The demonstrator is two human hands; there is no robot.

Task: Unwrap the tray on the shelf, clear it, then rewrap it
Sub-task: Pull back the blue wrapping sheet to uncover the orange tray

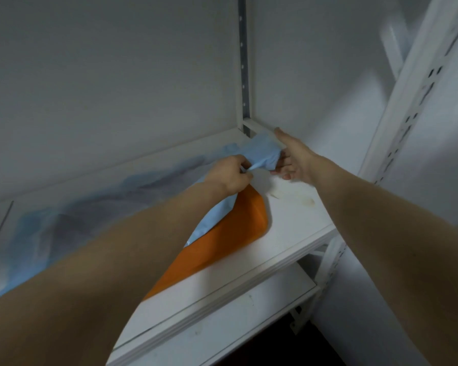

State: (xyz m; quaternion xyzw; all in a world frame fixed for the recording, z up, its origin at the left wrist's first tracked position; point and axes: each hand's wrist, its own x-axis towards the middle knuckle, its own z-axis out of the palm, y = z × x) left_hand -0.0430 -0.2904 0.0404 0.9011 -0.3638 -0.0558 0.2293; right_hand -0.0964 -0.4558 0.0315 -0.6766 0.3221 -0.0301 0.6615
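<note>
A person's left hand [233,177] pinches a limp, seemingly light pale-blue fabric wrap [265,154] over a stiff orange plastic tray [222,241]; the right hand [295,161] curls under its gathered corner, the likeliest hold.

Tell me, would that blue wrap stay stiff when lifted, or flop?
Probably floppy: the blue wrap bunches and creases where the left hand pinches it. Likely light, since a pinch holds it up. Pushed, it would probably crumple over the orange tray.
</note>
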